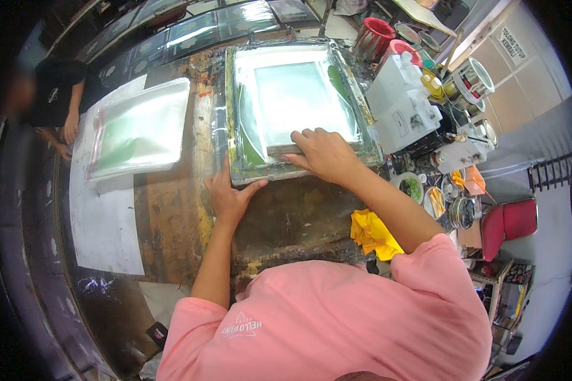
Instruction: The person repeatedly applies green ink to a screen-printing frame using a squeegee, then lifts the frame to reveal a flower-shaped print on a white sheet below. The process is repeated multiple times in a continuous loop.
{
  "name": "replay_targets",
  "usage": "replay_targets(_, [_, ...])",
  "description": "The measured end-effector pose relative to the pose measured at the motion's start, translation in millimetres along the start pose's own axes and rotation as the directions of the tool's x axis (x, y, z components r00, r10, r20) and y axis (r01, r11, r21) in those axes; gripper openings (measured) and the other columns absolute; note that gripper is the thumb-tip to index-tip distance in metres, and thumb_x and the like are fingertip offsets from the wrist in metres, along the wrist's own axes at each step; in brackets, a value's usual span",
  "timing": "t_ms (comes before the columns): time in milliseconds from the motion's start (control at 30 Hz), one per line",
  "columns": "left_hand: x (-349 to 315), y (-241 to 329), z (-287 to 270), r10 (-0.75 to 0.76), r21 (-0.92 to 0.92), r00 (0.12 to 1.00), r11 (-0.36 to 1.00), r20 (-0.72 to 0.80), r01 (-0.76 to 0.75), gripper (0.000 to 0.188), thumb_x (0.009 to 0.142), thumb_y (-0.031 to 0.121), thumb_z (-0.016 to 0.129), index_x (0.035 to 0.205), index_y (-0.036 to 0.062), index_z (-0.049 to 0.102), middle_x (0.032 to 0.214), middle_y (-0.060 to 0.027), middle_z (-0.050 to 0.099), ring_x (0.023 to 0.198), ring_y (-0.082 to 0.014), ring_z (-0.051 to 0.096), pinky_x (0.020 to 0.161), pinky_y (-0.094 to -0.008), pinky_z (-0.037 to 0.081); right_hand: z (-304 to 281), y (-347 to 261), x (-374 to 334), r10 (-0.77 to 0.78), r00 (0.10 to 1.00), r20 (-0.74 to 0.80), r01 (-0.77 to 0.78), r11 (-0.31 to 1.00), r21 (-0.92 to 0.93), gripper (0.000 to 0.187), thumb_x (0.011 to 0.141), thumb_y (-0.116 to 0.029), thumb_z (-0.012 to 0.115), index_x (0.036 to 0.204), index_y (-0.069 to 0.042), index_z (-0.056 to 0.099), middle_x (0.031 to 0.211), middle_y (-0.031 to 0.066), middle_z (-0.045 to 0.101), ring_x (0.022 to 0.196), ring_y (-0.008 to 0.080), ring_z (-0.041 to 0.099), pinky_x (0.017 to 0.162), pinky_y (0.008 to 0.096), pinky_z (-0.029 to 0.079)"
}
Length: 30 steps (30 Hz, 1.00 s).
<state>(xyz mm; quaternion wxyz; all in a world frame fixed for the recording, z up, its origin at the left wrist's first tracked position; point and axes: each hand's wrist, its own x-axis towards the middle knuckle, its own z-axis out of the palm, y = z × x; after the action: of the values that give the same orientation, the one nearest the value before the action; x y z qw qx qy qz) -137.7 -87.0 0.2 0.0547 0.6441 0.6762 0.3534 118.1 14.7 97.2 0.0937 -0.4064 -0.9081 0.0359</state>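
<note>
Spread at thumb and forefinger, the left hand (227,195) rests against the near left corner of a screen frame (232,127), the forefinger along its outer side. To its right, the right hand (330,155) grasps a narrow bar (277,150) inside the frame, near its front edge, fingers over the far side and thumb on the near side. Beyond the right hand, the frame's pale, glossy panel (295,95) extends away from the person, with green showing along its sides.

Left of the left hand, clear plastic sheets (140,130) lie partly over white paper (105,235) on the stained table (171,222); beyond them is a co-worker's hand (70,129). A crumpled yellow cloth (374,233) lies beside the right forearm. Farther right of the right hand stand white jugs (394,86), a red can (374,41) and a red chair (511,222).
</note>
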Motion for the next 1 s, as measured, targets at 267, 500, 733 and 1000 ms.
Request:
replay_targets(267, [54,84,-50,-0.209,-0.743,0.968,0.669,-0.138,0.038,0.096,0.091,0.037,0.087,0.159,-0.0088,0.036,0.14,-0.0233,0.059,0.129,-0.0271,0.056,0.111,-0.041,0.044,-98,-17,23,-0.114,0.847,-0.519,0.034,0.986,-0.162,0.038,0.097,-0.044,0.068,0.094,-0.006,0.066,0.086,0.0118,0.067,0.085,0.0333,0.066,0.079,0.0477,0.049])
replay_targets(500, [41,60,-28,-0.05,0.402,0.981,0.915,0.187,-0.03,0.101,0.096,0.077,0.053,0.169,0.0109,0.028,0.159,-0.035,0.039,0.153,-0.0493,0.03,0.124,-0.0722,0.005,-155,13,90,-0.139,0.792,-0.594,0.005,0.975,-0.221,0.048,0.099,-0.052,0.062,0.095,-0.006,0.075,0.09,0.0142,0.074,0.084,0.0344,0.068,0.084,0.0486,0.043])
replay_targets(733, [32,49,25,-0.059,0.363,0.972,0.931,0.226,-0.028,0.108,0.092,0.081,0.055,0.161,0.0002,0.04,0.166,-0.0292,0.038,0.159,-0.0441,0.026,0.125,-0.0718,0.002,-182,40,133,-0.095,0.782,-0.616,0.036,0.994,-0.107,0.06,0.099,-0.053,0.058,0.075,0.0,0.072,0.074,0.0208,0.072,0.075,0.0369,0.071,0.088,0.0491,0.046])
replay_targets(1000, [136,71,9,-0.028,-0.095,0.989,0.995,-0.143,0.015,0.047,0.097,0.021,0.073,0.136,-0.0054,0.065,0.139,-0.0253,0.067,0.132,-0.0433,0.061,0.122,-0.0504,0.037,-187,50,158,-0.105,0.786,-0.61,0.029,0.991,-0.133,0.065,0.098,-0.057,0.056,0.077,0.001,0.074,0.074,0.0225,0.071,0.078,0.0394,0.071,0.08,0.0514,0.05])
